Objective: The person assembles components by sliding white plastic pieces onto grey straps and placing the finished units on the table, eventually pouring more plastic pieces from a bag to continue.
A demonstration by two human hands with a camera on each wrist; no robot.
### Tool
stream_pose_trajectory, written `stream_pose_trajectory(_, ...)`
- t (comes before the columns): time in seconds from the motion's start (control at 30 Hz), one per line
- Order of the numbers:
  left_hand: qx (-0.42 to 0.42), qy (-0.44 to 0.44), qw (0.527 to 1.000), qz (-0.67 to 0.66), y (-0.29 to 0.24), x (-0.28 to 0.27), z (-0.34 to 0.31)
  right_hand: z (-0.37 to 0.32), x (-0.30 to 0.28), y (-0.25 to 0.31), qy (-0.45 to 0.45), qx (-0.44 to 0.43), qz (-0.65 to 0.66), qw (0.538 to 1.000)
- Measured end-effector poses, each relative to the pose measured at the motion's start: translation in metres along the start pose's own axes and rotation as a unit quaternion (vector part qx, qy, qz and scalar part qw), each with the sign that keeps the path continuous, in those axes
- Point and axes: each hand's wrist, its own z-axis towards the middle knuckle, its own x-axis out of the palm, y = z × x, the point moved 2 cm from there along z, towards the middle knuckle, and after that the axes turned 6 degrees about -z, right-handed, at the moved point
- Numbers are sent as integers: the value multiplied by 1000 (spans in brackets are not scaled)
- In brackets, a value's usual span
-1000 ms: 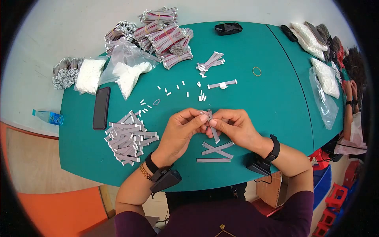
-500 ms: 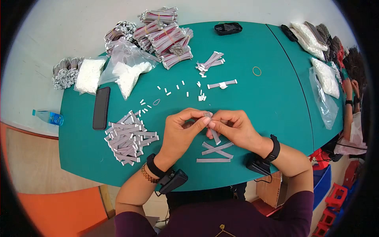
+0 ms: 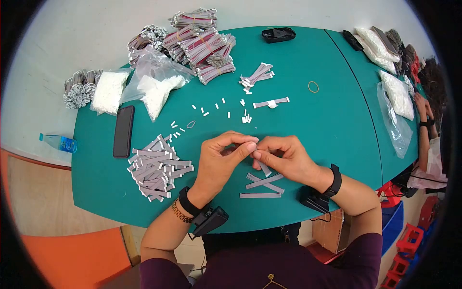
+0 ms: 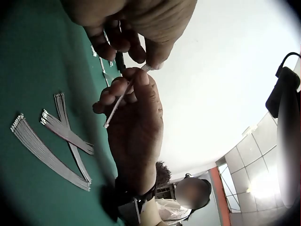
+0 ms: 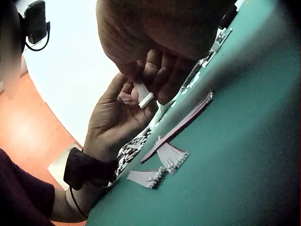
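In front of the body, both hands meet at one short grey ribbon cable (image 3: 264, 168). My left hand (image 3: 215, 161) pinches its upper end between thumb and index finger, and the fingertips hide that end. Just below, the thumb and fingers of my right hand (image 3: 286, 158) pinch the same cable. Its lower end slants down out of the grip, with a white connector (image 5: 146, 100) showing in the right wrist view. Under the hands, several loose ribbon cables (image 3: 260, 195) lie on the green table (image 3: 332, 144), two of them crossed.
Left of the hands lies a heap of ribbon cables (image 3: 159, 168) with white ends, beside a phone (image 3: 124, 132). Small white connectors (image 3: 246, 119) are scattered ahead, near another cable pile (image 3: 257, 76). Behind stand bagged white parts (image 3: 109, 91) and banded wire bundles (image 3: 204, 45).
My left thumb and index finger have closed over the cable's upper end, which showed above the fingers before. The left wrist has turned slightly; my right hand has barely moved.
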Motion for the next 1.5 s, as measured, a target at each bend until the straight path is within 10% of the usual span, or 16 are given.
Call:
stream_pose_trajectory(0.77, -46, -34, 998, -38, 2, -13, 7, -3, 0, 1, -46, 63, 42, 996)
stream_pose_trajectory(1.13, 162, -95, 860, 474, 4, -40, 44, 3, -7, -6, -58, 59, 50, 995)
stream_pose_trajectory(1.5, 160, -98, 839, 511, 13, -41, 46, 1, -6, -4, -45, 45, 61, 996)
